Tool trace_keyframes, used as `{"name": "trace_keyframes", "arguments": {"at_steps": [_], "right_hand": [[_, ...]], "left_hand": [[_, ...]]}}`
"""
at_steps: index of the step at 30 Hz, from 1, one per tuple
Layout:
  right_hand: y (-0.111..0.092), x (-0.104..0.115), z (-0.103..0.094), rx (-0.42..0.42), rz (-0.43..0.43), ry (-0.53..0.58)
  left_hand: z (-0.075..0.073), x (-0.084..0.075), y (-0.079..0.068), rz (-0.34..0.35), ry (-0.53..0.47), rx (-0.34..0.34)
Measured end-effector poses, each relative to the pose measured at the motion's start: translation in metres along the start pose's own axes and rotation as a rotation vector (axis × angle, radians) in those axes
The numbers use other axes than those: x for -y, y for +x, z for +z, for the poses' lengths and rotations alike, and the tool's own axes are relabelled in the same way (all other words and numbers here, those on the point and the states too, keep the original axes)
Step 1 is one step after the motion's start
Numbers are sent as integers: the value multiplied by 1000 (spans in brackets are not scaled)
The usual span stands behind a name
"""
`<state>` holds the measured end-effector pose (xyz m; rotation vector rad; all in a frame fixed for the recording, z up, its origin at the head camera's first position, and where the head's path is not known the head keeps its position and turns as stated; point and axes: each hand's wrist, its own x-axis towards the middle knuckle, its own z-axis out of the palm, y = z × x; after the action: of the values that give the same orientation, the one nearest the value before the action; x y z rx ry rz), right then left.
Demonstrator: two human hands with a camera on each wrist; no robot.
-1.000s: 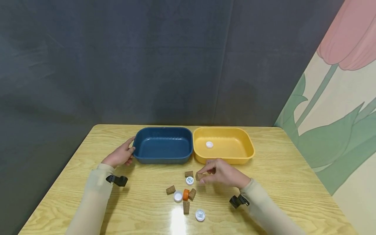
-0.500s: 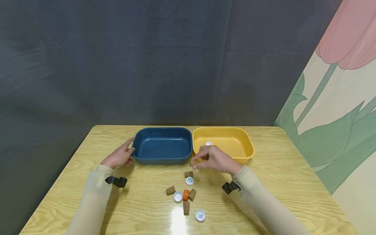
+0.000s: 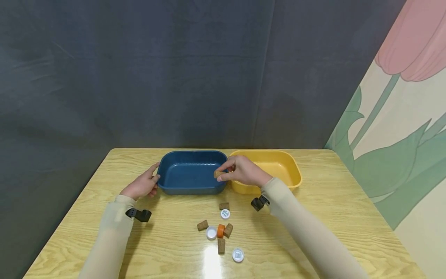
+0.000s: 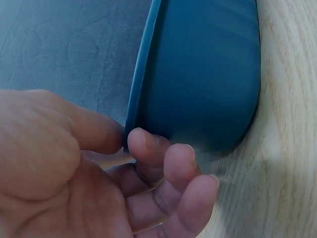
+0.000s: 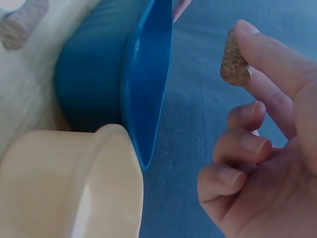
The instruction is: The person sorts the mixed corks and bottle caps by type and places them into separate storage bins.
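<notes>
My right hand (image 3: pixel 245 170) pinches a cork (image 5: pixel 235 62) between thumb and index finger, over the right end of the blue bin (image 3: pixel 191 191). In the right wrist view the other fingers are curled loosely and hold nothing. At the blue bin's left end, my left hand (image 3: pixel 141 185) pinches the rim between thumb and index finger, as the left wrist view shows. The blue bin's visible floor is bare. Beside it stands the yellow bin (image 3: pixel 278 166), partly covered by my right hand and wrist.
On the table in front of the bins lie several corks (image 3: pixel 202 225), an orange cap (image 3: pixel 221 231) and white caps, one (image 3: pixel 238 255) nearest the front. A dark curtain (image 3: pixel 191 77) hangs behind the table, and a painted wall (image 3: pixel 411 155) stands at the right.
My right hand has carried the cork up from the table, leftward and away from me, to above the blue bin. The left hand stays at the rim. The white cap in the yellow bin is now hidden.
</notes>
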<state>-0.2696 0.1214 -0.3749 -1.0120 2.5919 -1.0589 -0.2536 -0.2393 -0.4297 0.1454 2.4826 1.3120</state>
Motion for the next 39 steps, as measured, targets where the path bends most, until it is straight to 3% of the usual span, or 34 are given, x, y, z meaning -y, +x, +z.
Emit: {"name": "trace_keyframes", "arguments": {"at_steps": [11,17,25,39], "right_hand": [[37,4,2,7,0,-32],[52,7,5,13,54,-39],[66,7,6,-27,105,-31],[84,2,15,-11,200,-36]], "left_hand": [[0,-3,-2,-8,-12,7],[0,-4,-5,-5,13,6],[0,-5,-2,-5,17,17],[0,-6,-2,-21,24,27]]}}
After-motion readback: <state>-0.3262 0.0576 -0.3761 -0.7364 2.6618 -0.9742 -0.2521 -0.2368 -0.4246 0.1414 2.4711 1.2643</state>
